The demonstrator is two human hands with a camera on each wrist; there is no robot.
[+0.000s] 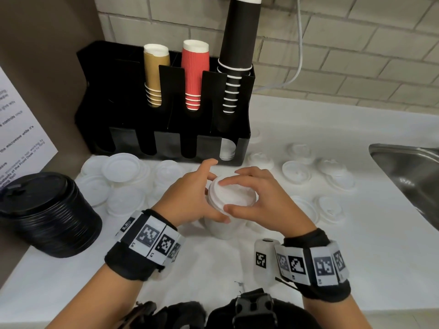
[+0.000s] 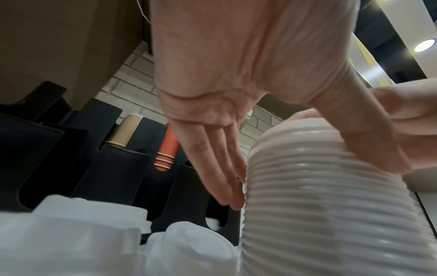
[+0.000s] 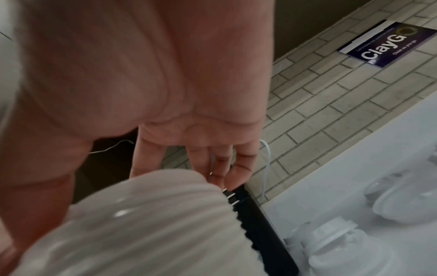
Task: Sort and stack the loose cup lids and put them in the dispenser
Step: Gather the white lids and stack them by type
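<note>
While both hands (image 1: 190, 198) (image 1: 256, 198) are clamping the white stack (image 1: 225, 210), we are risking it buckling, lids spilling

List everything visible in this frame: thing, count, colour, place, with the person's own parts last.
white lid stack: one, white, centre, between both hands
loose lids: many, white, scattered on counter
black lid stack: one, black, left
dispenser: one, black, by wall
cup stacks: three, tan, red, black, in dispenser
sink: one, steel, right
counter: one, white
left hand: holds white lid stack's side
right hand: grips stack's top
</note>
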